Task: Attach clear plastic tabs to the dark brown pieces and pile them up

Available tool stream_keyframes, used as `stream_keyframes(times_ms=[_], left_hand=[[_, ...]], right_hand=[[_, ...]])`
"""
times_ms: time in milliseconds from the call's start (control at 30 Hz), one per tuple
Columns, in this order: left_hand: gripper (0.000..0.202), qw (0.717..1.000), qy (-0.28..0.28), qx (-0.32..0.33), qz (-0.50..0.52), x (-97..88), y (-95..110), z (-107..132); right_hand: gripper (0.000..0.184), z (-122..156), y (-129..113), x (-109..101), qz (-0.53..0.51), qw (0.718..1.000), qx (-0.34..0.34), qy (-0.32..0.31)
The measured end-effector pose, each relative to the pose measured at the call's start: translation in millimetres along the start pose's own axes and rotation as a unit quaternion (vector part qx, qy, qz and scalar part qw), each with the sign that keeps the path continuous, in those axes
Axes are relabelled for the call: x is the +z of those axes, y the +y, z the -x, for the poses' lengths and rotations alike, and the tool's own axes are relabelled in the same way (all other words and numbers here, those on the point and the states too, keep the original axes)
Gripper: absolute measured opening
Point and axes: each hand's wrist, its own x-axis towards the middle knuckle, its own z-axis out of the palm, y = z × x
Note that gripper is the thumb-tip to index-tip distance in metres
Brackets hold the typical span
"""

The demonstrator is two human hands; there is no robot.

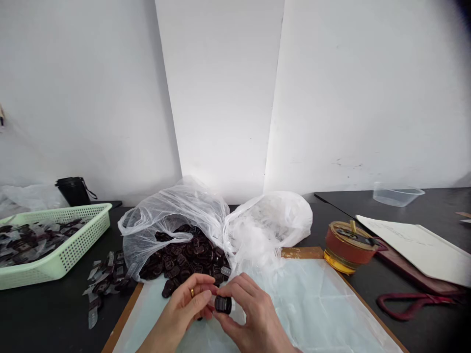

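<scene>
Your left hand (183, 304) and right hand (253, 309) pinch a dark piece (222, 304)

Both hands are closed on it from either side, fingers meeting at the piece, low in front of you. Just beyond your hands, a white plastic bag (176, 211) lies open around a heap of dark pieces (187, 260). Well left of your hands sits a green plastic basket (59, 245); well right, a round tin (348, 246) and red-handled scissors (412, 304).
</scene>
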Motion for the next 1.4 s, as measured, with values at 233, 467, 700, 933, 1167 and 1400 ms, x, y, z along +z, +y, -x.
stream_keyframes(times_ms=[233, 467, 700, 933, 1167, 1400], left_hand=[[0.03, 0.999, -0.027, -0.025, 0.03, 3.9, -0.1, 0.1], [0.032, 0.997, -0.006, -0.01, 0.077, 9.4, 3.7, 3.9], [0.03, 0.994, -0.013, -0.024, 0.107, 9.6, 3.4, 4.5], [0.027, 0.997, 0.01, 0.015, 0.071, 9.1, -0.7, -0.3], [0.013, 0.884, 0.366, 0.163, 0.242, -48.8, 32.1, -3.9], [0.028, 0.81, 0.466, 0.201, 0.292, -112.3, 43.0, -3.1]], right_hand=[[0.022, -0.2, -1.9, -1.7, 0.013, 1.0, -0.02, 0.001], [0.029, -1.9, -3.3, -1.6, 0.019, 0.999, -0.026, 0.012], [0.023, -0.1, -2.8, -1.3, 0.022, 1.0, -0.012, 0.004], [0.023, 1.3, 10.3, -3.3, 0.016, 0.999, -0.022, -0.031], [0.021, -0.5, 24.3, -13.5, 0.052, 0.995, 0.082, -0.005], [0.016, -6.0, 29.9, -24.8, 0.081, 0.988, 0.134, -0.019]])
